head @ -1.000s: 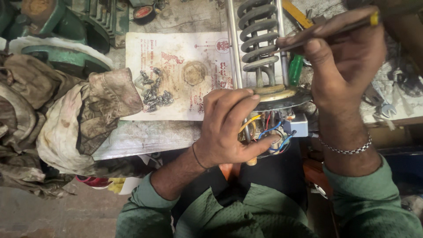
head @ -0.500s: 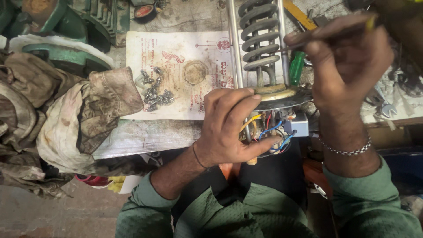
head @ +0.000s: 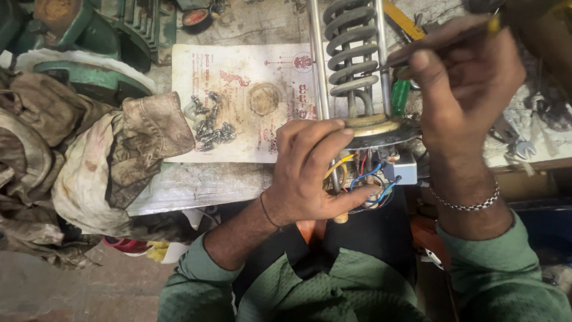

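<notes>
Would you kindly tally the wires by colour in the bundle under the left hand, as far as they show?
Yellow wire: 1
Red wire: 1
Blue wire: 1
Total: 3 colours showing. The left hand covers part of the bundle below the heater flange, so more wires may be hidden.

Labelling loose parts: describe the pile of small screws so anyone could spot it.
Find the stained printed paper sheet on the workbench, left of the coiled heating element. The screws lie in a loose cluster at its left side, beside the dirty rags: small, silvery metal, the only loose heap on the paper.
</notes>
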A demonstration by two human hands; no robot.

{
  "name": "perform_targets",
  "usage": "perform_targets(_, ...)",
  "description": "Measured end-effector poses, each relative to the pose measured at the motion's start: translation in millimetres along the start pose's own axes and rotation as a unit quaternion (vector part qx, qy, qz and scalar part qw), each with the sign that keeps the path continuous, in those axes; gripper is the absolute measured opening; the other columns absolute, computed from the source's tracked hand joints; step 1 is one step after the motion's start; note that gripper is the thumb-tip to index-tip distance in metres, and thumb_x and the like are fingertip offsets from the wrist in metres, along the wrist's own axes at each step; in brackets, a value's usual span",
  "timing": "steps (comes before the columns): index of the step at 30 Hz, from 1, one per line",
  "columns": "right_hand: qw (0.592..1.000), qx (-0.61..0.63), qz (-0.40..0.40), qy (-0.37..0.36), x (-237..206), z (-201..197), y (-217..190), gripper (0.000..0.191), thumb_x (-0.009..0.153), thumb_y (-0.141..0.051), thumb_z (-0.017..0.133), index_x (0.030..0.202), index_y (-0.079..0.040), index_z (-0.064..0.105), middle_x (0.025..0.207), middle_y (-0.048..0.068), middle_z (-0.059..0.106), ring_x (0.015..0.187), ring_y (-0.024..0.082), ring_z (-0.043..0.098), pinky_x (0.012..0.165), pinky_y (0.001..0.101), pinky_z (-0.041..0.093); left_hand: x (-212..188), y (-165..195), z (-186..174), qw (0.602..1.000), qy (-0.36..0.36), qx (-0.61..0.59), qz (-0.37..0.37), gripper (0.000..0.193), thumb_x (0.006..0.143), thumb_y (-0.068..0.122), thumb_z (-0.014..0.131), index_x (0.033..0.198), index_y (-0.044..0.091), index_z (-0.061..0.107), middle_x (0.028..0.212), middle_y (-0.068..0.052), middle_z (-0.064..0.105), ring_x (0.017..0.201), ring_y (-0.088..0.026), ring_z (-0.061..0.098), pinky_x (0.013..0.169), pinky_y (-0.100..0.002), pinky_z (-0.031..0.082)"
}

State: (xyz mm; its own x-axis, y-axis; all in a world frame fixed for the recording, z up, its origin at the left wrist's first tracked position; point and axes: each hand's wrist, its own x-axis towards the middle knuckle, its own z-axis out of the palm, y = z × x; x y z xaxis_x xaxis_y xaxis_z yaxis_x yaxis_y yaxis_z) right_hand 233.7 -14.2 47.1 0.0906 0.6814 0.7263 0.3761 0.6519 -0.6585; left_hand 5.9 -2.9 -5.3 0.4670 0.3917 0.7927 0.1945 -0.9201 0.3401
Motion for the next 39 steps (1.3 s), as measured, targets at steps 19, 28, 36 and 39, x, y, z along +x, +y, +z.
perform_targets(19, 0.988, 0.135, -0.045, 0.06, -12, -5, 12, 0.028, 0.109, -0.007, 0.069, 0.128, 0.0, 0.049, 0.096, 0.01, 0.061, 0.074, 0.022, 0.069, 0.067, 0.0337, 0.064, 0, -1, 1, 1.0, 0.008, -0.002, 0.007, 0.082, 0.087, 0.046, 0.093, 0.141, 0.006, 0.047, 0.138, -0.012, 0.05, 0.127, -0.029, 0.049, 0.107, -0.045, 0.041)
perform_targets(28, 0.995, 0.092, -0.026, 0.022, -14, -6, 5, 0.023, 0.118, -0.005, 0.07, 0.123, 0.002, 0.049, 0.098, 0.015, 0.064, 0.086, 0.024, 0.072, 0.079, 0.036, 0.067, 2, -1, -1, 1.0, 0.013, -0.005, 0.012, 0.081, 0.087, 0.045, 0.094, 0.14, 0.006, 0.048, 0.137, -0.012, 0.051, 0.125, -0.028, 0.05, 0.105, -0.044, 0.042)
perform_targets(36, 0.998, 0.056, -0.002, 0.006, -8, -4, -3, 0.02, 0.119, -0.003, 0.066, 0.122, 0.005, 0.047, 0.105, 0.016, 0.063, 0.091, 0.025, 0.074, 0.085, 0.0344, 0.069, 2, -1, 0, 1.0, 0.013, -0.008, 0.018, 0.082, 0.088, 0.047, 0.093, 0.14, 0.005, 0.047, 0.137, -0.012, 0.05, 0.125, -0.028, 0.051, 0.106, -0.045, 0.041)
perform_targets(39, 0.998, 0.019, -0.056, -0.026, -3, -1, -5, 0.018, 0.112, 0.003, 0.062, 0.116, 0.006, 0.045, 0.102, 0.017, 0.065, 0.09, 0.028, 0.076, 0.083, 0.0369, 0.071, 1, 0, 0, 1.0, 0.014, -0.005, 0.011, 0.081, 0.089, 0.046, 0.093, 0.141, 0.005, 0.047, 0.138, -0.012, 0.05, 0.126, -0.028, 0.051, 0.107, -0.045, 0.042)
